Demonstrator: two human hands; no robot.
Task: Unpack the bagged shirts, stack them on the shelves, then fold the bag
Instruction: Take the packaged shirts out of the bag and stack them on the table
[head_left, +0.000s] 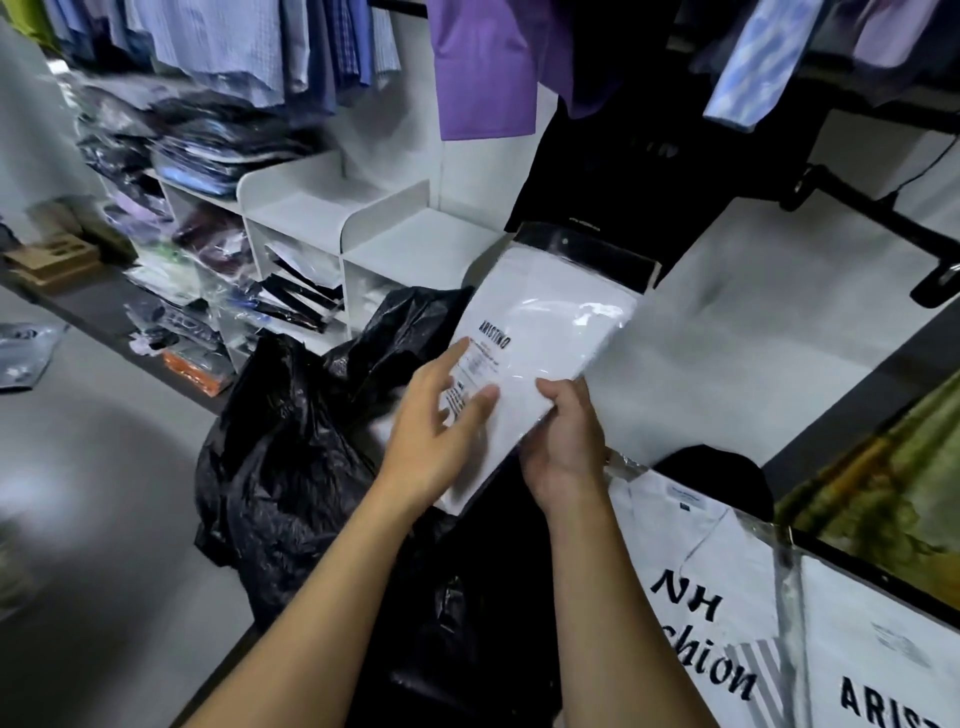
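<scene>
1. White shelves (332, 208): standing ahead and to my left, top cubbies bare, lower ones holding wrapped garments.
2. Black bag (291, 441): slumping just below my hands, crumpled and gaping.
3. Packaged shirt (540, 343): white, in glossy clear wrap. I am holding it in the air above the bag, tilted, its far end pointing toward the shelves.
4. Right hand (566, 441): gripping the packet's near edge, thumb on the face, fingers curled beneath.
5. Left hand (436, 431): fingers straight, lying flat on the printed label, pressing rather than clasping.

Risk: I am relying on one real grip on slick film. If I lift the flat hand carelessly, the packet could slide back into the bag.
</scene>
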